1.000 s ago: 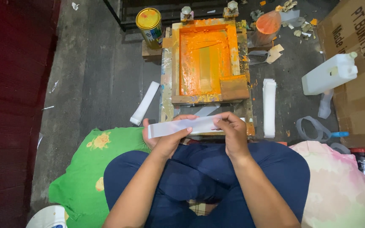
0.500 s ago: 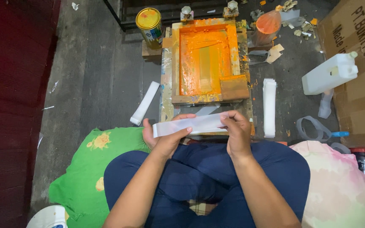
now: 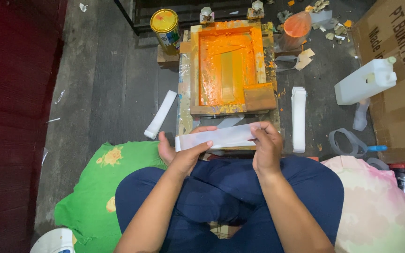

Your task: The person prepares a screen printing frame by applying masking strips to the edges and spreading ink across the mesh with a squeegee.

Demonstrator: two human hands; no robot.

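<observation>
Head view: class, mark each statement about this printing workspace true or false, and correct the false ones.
1. Both hands hold one white strip. True: the left hand and right hand grip its ends.
2. The screen frame is covered in blue ink. False: the ink is orange.
3. A yellow-lidded can stands to the left of the frame. True.
4. The stack of white strips lies on the green cloth. False: it lies on the floor, right of the frame.
</observation>
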